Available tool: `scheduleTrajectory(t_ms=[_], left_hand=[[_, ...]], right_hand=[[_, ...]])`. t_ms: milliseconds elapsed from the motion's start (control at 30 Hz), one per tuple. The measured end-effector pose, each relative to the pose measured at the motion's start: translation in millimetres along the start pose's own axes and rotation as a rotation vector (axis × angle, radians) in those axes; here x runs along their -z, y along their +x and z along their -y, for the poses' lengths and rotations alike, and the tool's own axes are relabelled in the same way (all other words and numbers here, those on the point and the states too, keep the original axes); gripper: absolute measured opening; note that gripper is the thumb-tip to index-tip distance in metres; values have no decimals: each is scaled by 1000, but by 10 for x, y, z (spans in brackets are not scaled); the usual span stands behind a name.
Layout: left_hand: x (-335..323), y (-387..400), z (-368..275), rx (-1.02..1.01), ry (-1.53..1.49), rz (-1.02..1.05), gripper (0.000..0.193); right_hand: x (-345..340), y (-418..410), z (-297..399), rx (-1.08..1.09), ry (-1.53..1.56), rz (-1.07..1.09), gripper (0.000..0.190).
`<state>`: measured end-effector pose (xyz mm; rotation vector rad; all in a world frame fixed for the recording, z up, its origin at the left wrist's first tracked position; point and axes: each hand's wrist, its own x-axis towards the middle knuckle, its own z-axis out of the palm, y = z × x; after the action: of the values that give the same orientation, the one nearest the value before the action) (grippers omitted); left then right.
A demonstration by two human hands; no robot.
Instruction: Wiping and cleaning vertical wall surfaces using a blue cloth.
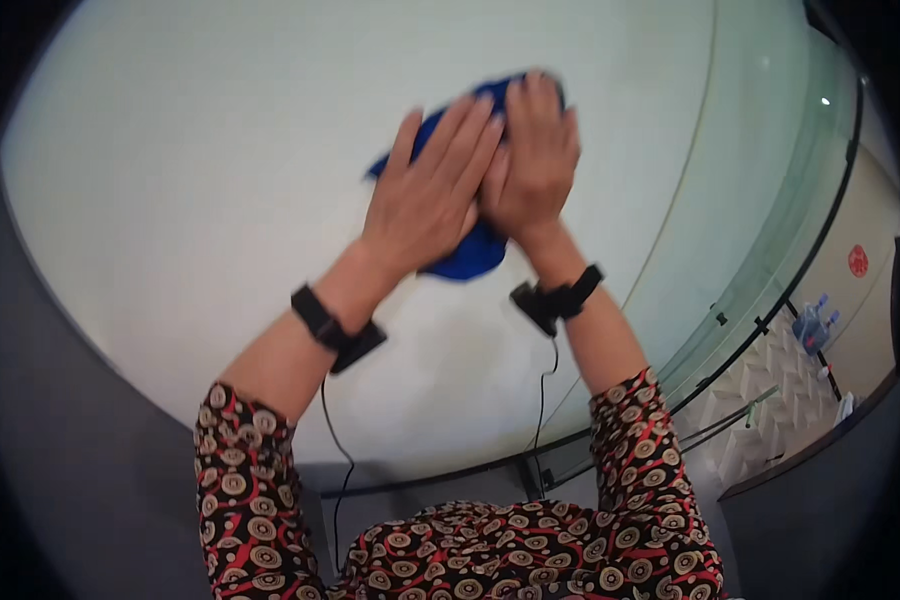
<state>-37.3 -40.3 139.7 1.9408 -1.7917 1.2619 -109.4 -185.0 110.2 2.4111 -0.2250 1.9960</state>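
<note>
A bunched blue cloth (471,255) lies against a broad, smooth white panel (195,195). Flat across the cloth's left part is my left hand (424,184), its fingers stretched and slightly spread. My right hand (536,161) presses the cloth's upper right side, its thumb close beside the left hand. Both palms are hidden against the cloth. A black strap with a small device (337,334) circles my left wrist, and a similar black strap (566,296) is on my right. A thin cable hangs from each device.
Clear glass (780,187) with a black frame curves along the right. Beyond it are large blue water bottles (814,326), a round red sticker (858,261) on a wall and a zigzag-patterned floor (765,382). A dark grey surface (37,360) borders the panel's left edge.
</note>
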Motion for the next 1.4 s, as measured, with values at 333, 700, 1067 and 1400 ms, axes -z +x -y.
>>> scheduleTrajectory(t_ms=[333, 700, 1067, 1400], left_hand=[[162, 393, 84, 35, 100, -44, 65], [16, -634, -185, 127, 26, 3, 61], [304, -445, 129, 186, 96, -91, 58], [291, -338, 387, 211, 205, -225, 64]], right_hand=[[99, 457, 14, 39, -86, -87, 46], [166, -439, 359, 5, 51, 229, 55], [114, 148, 621, 94, 70, 132, 52], [160, 580, 793, 35, 229, 98, 50]])
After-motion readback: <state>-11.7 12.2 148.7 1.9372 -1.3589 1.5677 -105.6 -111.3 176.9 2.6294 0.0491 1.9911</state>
